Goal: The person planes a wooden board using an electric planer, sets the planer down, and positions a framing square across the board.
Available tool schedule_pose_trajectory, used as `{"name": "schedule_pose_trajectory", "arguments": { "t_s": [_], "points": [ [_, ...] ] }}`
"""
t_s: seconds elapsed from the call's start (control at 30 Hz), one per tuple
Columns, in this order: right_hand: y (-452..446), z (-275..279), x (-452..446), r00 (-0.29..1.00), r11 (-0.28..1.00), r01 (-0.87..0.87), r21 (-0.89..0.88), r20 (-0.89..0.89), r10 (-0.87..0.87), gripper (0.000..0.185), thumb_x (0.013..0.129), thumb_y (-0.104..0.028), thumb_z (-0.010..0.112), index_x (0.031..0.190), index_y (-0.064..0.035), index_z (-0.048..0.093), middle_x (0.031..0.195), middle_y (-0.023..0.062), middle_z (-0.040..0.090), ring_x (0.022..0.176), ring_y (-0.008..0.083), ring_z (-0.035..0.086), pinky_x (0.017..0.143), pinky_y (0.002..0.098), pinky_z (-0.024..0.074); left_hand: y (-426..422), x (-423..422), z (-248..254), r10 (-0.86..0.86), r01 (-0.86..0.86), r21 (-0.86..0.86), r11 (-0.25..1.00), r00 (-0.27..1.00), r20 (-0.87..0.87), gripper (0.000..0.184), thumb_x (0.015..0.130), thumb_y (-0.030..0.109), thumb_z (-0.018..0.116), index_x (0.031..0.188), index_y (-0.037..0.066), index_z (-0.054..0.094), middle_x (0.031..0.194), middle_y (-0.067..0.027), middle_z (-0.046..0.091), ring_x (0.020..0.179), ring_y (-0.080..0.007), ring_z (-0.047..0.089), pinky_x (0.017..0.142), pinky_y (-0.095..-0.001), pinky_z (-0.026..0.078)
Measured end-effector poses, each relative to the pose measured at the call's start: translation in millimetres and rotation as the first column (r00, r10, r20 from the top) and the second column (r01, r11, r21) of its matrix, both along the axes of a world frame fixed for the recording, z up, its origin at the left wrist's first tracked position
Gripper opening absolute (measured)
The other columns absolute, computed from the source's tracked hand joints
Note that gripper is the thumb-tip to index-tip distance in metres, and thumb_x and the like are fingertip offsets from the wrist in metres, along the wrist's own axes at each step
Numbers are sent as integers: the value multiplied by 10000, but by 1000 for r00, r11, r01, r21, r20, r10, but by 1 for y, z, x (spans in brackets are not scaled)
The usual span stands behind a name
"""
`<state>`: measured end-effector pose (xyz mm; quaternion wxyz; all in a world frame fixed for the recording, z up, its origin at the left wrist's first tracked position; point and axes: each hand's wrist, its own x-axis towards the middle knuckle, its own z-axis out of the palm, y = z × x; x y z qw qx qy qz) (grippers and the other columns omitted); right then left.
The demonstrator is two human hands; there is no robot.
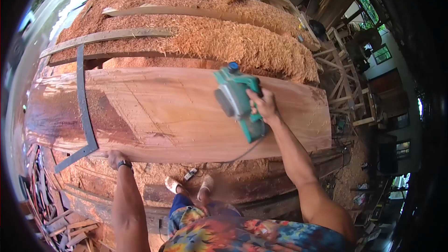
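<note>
A wide reddish wooden board (pixel 186 107) lies across the view, with a darker rough patch at its left part. My right hand (pixel 265 105) is closed round the handle of a green electric planer (pixel 240 98), which is over the right half of the board, slightly blurred. At the board's near edge, my left hand (pixel 115 157) rests with its fingers curled against the edge, just right of the corner of a dark metal square (pixel 83 102). That square lies across the board's left part. What the left fingers hold beyond the edge is partly hidden.
Heaps of orange shavings (pixel 242 42) and long timbers (pixel 186 14) lie beyond the board. A cord (pixel 247 151) trails from the planer over the near edge. Scrap wood (pixel 70 228) is piled at lower left. A wooden frame (pixel 343 79) stands at right.
</note>
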<state>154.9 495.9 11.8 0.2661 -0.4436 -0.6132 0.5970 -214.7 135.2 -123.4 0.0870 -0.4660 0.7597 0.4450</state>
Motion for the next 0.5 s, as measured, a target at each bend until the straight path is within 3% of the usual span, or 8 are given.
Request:
{"name": "schedule_pose_trajectory", "arguments": {
  "t_s": [0.17,0.37,0.43,0.5],
  "points": [
    [58,5,14,979,973,193,129,47,-201,292,870,-279,780,873,-50,599,611,19,542,418,111,479,380,287,407,-10,-12,-31,9,-10,-28,1000,1000,-15,949,973,670,285,1120,-205,624,1112,-340,670,1048,-449,674,904,-497,556],
    [202,-19,-22,979,970,200,136,17,-204,304,861,-289,787,892,-53,598,636,41,548,416,148,498,375,321,426,7,4,9,47,-48,-42,998,999,-12,941,959,688,307,1084,-178,652,1082,-291,696,1020,-425,691,851,-495,576],
    [232,-29,-30,973,973,229,34,-5,-229,314,863,-317,788,892,-70,598,698,43,558,450,153,515,425,321,450,1,-1,3,38,-38,-1,999,999,16,947,958,688,293,1144,-180,622,1176,-300,659,1083,-433,659,921,-494,540],
    [242,-38,-30,947,946,310,94,55,-316,311,860,-307,793,894,-71,594,695,34,541,463,138,514,427,320,444,7,4,14,19,-16,-46,999,998,57,938,975,660,253,1240,-183,568,1289,-314,604,1160,-439,615,996,-477,499]
  ]
}}
